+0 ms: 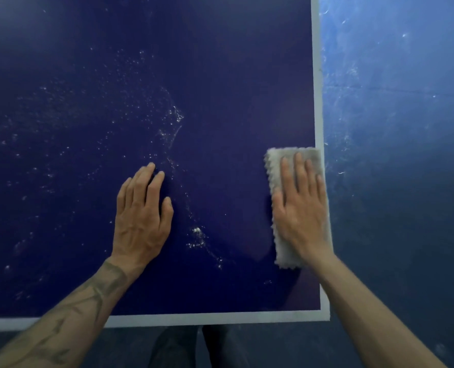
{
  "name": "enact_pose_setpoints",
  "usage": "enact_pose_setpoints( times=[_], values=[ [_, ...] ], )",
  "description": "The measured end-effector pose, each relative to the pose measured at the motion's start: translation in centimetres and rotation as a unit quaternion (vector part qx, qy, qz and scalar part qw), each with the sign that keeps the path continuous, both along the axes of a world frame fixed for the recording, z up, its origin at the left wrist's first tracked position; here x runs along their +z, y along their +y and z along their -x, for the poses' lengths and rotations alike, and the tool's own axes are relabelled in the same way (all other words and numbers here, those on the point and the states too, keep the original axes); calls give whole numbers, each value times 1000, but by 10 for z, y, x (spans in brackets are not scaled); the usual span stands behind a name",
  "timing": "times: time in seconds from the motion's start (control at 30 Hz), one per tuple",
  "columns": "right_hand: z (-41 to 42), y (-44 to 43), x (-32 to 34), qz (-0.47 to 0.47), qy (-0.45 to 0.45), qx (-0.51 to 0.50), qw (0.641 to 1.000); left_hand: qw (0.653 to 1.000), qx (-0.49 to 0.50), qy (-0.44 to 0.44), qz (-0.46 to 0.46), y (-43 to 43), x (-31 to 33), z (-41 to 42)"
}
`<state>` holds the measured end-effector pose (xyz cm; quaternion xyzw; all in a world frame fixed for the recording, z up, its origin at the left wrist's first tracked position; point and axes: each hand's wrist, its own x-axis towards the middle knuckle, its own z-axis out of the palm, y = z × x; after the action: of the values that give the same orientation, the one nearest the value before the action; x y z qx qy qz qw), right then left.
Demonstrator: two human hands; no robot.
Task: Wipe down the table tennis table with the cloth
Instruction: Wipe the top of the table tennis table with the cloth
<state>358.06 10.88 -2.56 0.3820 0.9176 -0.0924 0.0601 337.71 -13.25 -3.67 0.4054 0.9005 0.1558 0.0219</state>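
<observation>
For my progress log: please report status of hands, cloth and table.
Right hand flat on cloth, at table right edge. Left hand flat on bare table. White specks left of cloth, unwiped. No obstacle seen.

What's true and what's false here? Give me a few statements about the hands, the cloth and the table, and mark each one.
1. The right hand presses flat on the cloth. True.
2. The cloth lies at the left edge of the table. False: it lies at the right edge.
3. The left hand holds a second cloth. False: it rests bare on the table.
4. White specks lie between the hands. True.
</observation>
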Motion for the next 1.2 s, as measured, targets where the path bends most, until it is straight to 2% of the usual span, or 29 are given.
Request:
enact_pose_setpoints(
  times=[0.07,0.13,0.17,0.27,0.33,0.43,0.53,0.6,0.7,0.77,0.8,0.93,1.07,1.13,1.2],
  values=[
    [25,15,0,-5,14,-82,997,1000,-4,-1,8,-16,-1,-15],
    [51,10,-1,-4,21,-100,995,1000,-5,-3,23,-25,-3,-25],
    [56,1,-3,-5,26,-73,997,1000,-5,-5,30,-28,-5,-28],
    [23,-41,-7,-7,25,91,996,999,-1,-14,36,-30,-7,-29],
    [-20,-48,-5,1,11,131,991,999,-1,-17,35,-30,-8,-29],
    [-55,-24,2,1,-18,64,998,999,1,-20,26,-29,-7,-30],
    [-23,-7,1,-9,1,-47,999,1000,1,-20,23,-29,-7,-29],
    [11,-14,-3,-7,24,-82,996,1000,3,-19,21,-29,-8,-29],
    [22,-57,-9,5,42,23,999,1000,3,-20,18,-29,-6,-30],
    [-7,-83,-8,14,35,121,992,1000,5,-21,20,-30,-5,-31],
    [-27,-86,-7,16,28,138,990,1000,5,-22,20,-30,-4,-31],
    [-72,-54,5,0,-27,43,999,1000,7,-27,12,-29,-2,-31],
    [-24,-48,1,7,12,-98,995,999,9,-35,10,-29,-1,-31],
    [0,-71,-5,9,32,-84,996,999,6,-33,9,-30,-1,-31],
    [-4,-108,-12,4,39,4,999,999,1,-32,11,-32,-1,-30]
  ],
)
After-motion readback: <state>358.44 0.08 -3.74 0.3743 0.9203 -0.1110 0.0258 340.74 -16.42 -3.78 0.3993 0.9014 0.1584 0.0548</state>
